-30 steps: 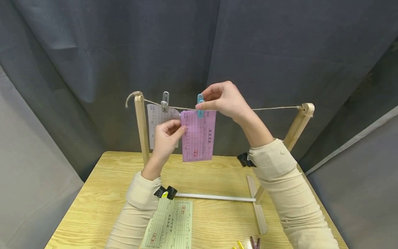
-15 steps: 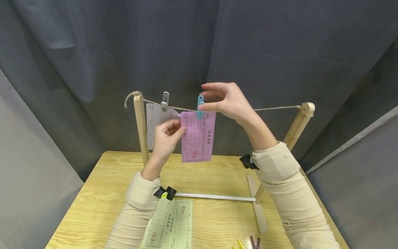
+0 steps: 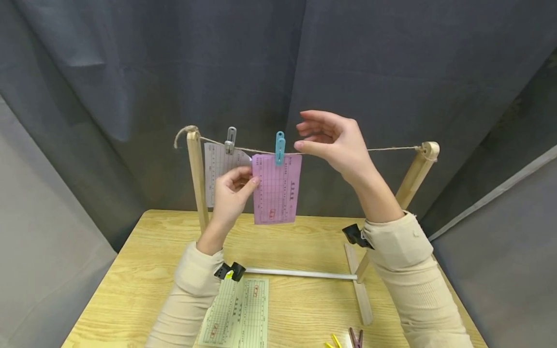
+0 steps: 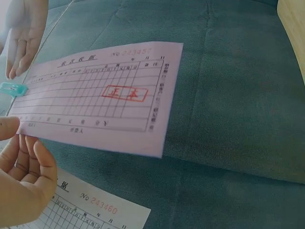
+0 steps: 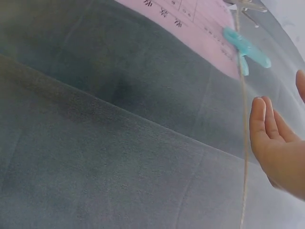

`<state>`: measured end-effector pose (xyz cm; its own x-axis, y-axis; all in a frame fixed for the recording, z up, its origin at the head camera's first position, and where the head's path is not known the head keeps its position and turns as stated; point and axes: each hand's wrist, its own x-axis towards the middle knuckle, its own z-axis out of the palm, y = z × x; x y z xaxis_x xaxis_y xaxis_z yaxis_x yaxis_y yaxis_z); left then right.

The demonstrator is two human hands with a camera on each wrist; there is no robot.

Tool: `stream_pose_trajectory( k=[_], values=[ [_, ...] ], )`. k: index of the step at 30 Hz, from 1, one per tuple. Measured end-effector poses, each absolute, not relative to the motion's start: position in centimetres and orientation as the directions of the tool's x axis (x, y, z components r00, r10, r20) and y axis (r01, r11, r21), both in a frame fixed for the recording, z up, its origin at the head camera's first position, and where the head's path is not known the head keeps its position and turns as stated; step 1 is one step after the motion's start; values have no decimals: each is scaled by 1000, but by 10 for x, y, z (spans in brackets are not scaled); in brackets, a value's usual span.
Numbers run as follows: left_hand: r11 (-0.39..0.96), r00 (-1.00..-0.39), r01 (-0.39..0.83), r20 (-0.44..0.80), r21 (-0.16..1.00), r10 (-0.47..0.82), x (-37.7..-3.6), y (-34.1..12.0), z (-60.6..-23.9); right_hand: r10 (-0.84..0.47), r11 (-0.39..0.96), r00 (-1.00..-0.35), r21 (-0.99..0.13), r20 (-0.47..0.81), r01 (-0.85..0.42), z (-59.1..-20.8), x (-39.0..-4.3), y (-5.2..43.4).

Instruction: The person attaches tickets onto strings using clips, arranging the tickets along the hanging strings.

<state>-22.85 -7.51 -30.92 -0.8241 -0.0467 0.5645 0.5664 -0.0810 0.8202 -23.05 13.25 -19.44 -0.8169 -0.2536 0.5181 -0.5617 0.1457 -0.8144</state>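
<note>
A pink slip (image 3: 277, 188) hangs from the string (image 3: 387, 149), pinned by a blue clothespin (image 3: 279, 147). The left hand (image 3: 230, 193) pinches its 9 o'clock edge. The right hand (image 3: 337, 142) hovers at the clothespin's 3 o'clock, fingers loosely spread, holding nothing.
</note>
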Motion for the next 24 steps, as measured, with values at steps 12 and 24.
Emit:
stream_pose_trajectory(
  k=[12, 24],
  values=[
    [-64, -800, 598, 591, 799, -106, -217, -84, -314, -233, 87, -813, -821, 534, -565, -208, -203, 152],
    [-71, -798, 602, 601, 795, -41, -197, -95, -318, -254, 75, -799, -812, 545, -579, -232, -186, 174]
  ],
)
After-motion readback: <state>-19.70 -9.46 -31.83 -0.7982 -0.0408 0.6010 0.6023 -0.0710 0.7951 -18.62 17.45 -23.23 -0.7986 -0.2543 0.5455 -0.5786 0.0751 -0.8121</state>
